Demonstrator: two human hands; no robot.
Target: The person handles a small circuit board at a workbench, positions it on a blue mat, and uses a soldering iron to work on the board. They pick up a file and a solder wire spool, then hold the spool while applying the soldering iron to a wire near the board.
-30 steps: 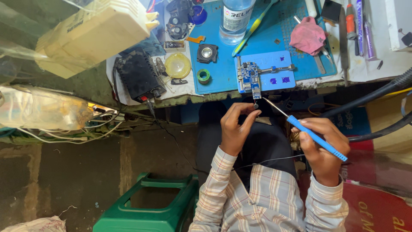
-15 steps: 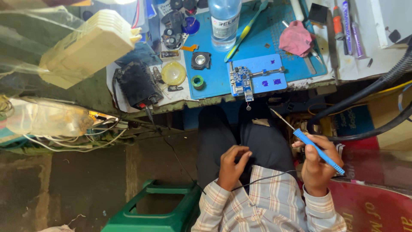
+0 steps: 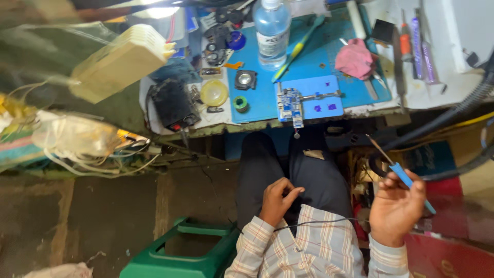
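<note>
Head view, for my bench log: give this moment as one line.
right hand: holds blue-handled soldering iron | left hand: pinches thin black wire at lap | circuit board: clamped on blue mat

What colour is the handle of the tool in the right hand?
Blue; the soldering iron in the right hand shows in the head view.

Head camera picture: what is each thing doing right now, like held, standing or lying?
Soldering iron: held in right hand, tip up.
Left hand: fingers pinched, resting on lap.
Plastic bottle: upright, capped.
Circuit board: clamped on blue mat.
Pink cloth: crumpled.
</note>
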